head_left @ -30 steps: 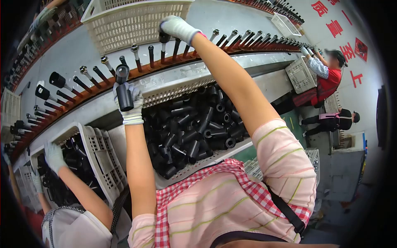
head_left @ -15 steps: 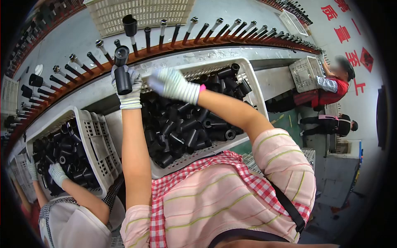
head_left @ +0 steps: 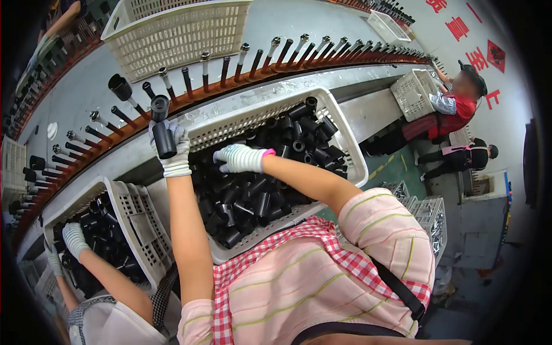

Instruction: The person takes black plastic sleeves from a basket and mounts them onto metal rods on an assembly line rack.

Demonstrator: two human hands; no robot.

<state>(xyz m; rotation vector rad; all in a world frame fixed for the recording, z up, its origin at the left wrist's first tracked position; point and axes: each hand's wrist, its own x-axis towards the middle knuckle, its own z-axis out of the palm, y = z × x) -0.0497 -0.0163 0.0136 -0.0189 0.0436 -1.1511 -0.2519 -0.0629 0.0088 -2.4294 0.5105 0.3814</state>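
My left hand (head_left: 172, 147), in a striped white glove, is wrapped round a black cylinder (head_left: 164, 140). A second black cylinder (head_left: 160, 107) with its open end showing sits right above the first, by my fingertips. My right hand (head_left: 241, 158), gloved the same way, is low over the black cylinders (head_left: 261, 204) in the large crate (head_left: 351, 141); its fingers are bent among them, and what they hold, if anything, is hidden. Beyond my hands runs a curved row of upright rods (head_left: 205, 71), some with metal tops, one with a black cylinder (head_left: 120, 87) on its top.
At the left, a co-worker's gloved hand (head_left: 75, 240) reaches into another crate (head_left: 135, 230) of black cylinders. An upright crate (head_left: 178, 40) stands behind the rods. At the right, a person in red (head_left: 457, 109) works beside a crate (head_left: 413, 95); another person (head_left: 468, 155) is farther off.
My right hand has moved from beyond the rods down into the crate of cylinders. My left hand still holds its cylinder. The row of rods has shifted leftward in view.
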